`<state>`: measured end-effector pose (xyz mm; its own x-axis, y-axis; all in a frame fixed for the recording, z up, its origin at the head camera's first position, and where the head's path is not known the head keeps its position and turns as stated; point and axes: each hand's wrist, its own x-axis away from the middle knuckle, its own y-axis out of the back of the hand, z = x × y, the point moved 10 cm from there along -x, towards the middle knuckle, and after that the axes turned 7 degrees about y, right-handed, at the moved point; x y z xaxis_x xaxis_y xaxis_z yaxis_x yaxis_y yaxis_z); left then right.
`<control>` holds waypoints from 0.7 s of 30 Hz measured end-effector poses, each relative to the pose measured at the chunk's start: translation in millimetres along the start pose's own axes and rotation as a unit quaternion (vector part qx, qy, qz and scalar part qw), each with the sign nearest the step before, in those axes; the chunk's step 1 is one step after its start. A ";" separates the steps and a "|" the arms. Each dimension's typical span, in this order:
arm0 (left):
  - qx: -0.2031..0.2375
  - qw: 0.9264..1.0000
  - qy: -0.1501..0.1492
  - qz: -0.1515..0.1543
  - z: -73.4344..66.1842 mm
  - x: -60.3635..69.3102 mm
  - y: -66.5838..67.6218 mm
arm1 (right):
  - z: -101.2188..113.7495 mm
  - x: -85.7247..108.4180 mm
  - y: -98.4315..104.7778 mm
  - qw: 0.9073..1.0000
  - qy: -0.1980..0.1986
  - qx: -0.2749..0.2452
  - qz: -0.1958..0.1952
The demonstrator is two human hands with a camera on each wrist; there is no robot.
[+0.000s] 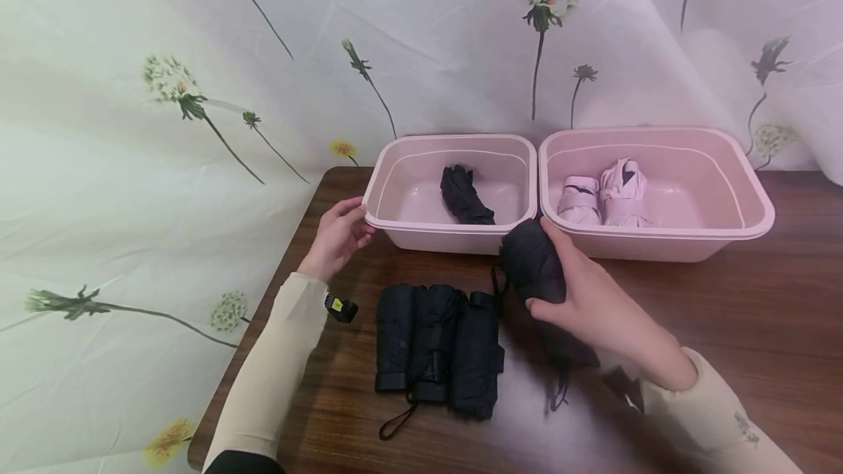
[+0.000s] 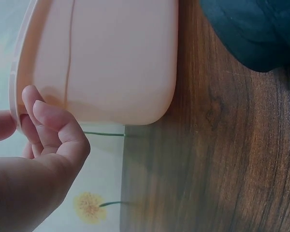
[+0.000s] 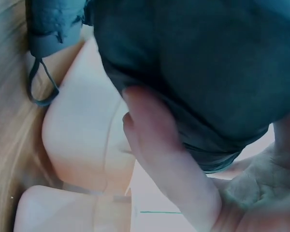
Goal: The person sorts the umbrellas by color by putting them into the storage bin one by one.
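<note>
A dandelion-printed sheet [image 1: 132, 225] formed the backdrop behind one brown wood-grain tabletop [image 1: 777, 313]. Two pink bins stood side by side there: the larger right bin [image 1: 665, 246] and the smaller left bin [image 1: 448, 238], their long sides facing the wearer.

Seven folded umbrellas showed, five black and two pink. The held umbrella [image 1: 535, 262], black, was above the tabletop in front of the bins; its long axis slanted in the head view, far end leftward toward the gap between the bins, near end rightward toward the wearer. The right hand [image 1: 586, 298] had its fingers wrapped round the body. Three black umbrellas [image 1: 435, 342] lay alongside one another, long axes pointing toward the left bin. One black umbrella [image 1: 464, 196] lay slantwise inside the left bin, and two pink umbrellas [image 1: 624, 192] sat next to each other in the right bin, running front to back.

The left hand [image 1: 336, 236] pinched the left bin's rim, fingers curled beneath it. Smallest were three cord loops [image 3: 41, 102].
</note>
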<state>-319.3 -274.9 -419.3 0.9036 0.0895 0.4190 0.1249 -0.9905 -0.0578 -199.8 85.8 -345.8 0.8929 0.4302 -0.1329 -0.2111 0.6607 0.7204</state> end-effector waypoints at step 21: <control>-0.006 1.000 -0.004 0.003 -0.6 -0.9 0.4 | 18.4 -20.7 58.2 0.994 0.027 -0.030 -0.098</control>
<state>-320.3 -275.5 -419.2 0.9076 0.0847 0.4112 0.1151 -0.9921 -0.0497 -223.2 104.0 -288.6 0.8970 0.3204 -0.3045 -0.0595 0.7702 0.6350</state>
